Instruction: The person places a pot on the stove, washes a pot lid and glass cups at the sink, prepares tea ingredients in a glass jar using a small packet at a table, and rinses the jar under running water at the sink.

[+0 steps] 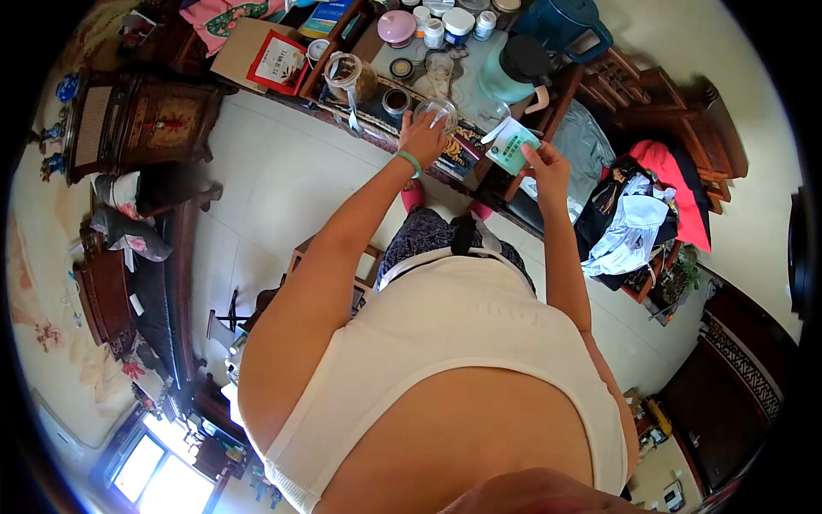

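My left hand (421, 139), with a green bangle at the wrist, reaches over the table's front edge, its fingers curled against a clear glass cup (440, 109). In my right hand (548, 163) is a light green and white packet (511, 146), pinched at its right side and tilted, with a pale flap at its upper left. A small clear glass (494, 112) stands just behind the packet. Left of my left hand are a small dark-filled jar (396, 102) and a larger clear jar (351, 77) with brownish contents.
Farther back stand a mint kettle (511, 70), a blue pitcher (561, 26), a pink lidded bowl (396, 28) and several white bottles. A red and white packet (279, 62) leans by a cardboard box (248, 53). Clothes (634, 224) lie heaped on the right.
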`<state>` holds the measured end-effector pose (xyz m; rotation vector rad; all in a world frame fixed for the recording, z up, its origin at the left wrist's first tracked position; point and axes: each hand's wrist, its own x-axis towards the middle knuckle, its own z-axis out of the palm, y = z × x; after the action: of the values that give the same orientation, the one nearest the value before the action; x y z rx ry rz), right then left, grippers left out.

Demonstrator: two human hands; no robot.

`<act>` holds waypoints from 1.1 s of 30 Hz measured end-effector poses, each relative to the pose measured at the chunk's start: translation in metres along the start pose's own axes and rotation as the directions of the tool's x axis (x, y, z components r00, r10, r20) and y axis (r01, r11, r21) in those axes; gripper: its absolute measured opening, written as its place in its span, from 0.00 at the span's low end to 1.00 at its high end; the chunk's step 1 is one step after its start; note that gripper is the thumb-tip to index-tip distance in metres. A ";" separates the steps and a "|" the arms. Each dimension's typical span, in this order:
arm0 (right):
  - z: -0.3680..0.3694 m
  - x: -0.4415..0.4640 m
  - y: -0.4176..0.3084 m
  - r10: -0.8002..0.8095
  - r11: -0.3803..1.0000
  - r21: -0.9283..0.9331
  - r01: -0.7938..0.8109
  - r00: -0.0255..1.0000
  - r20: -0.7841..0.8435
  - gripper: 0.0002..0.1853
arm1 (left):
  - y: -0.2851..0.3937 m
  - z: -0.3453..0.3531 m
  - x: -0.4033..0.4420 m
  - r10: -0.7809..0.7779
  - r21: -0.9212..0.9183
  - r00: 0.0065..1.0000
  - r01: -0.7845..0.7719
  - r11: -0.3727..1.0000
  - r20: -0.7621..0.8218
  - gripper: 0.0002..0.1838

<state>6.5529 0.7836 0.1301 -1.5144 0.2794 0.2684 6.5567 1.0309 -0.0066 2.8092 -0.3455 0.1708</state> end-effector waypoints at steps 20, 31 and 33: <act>-0.016 -0.009 0.013 -0.005 1.000 0.018 0.006 0.999 -0.033 0.09 | 0.010 0.005 0.007 -0.143 0.077 0.940 0.125 0.989 0.310 0.24; -0.014 -0.011 0.019 0.014 1.000 0.021 -0.013 0.998 -0.055 0.10 | 0.010 -0.009 0.010 -0.181 -0.054 0.969 0.193 0.980 0.166 0.18; -0.011 -0.012 0.020 0.016 0.991 0.132 -0.016 1.000 0.001 0.12 | 0.019 -0.029 0.007 -0.171 -0.173 0.985 0.169 0.970 0.007 0.17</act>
<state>6.5346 0.7736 0.1150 -1.3818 0.3039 0.2579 6.5559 1.0210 0.0271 2.6489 -0.1101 0.1086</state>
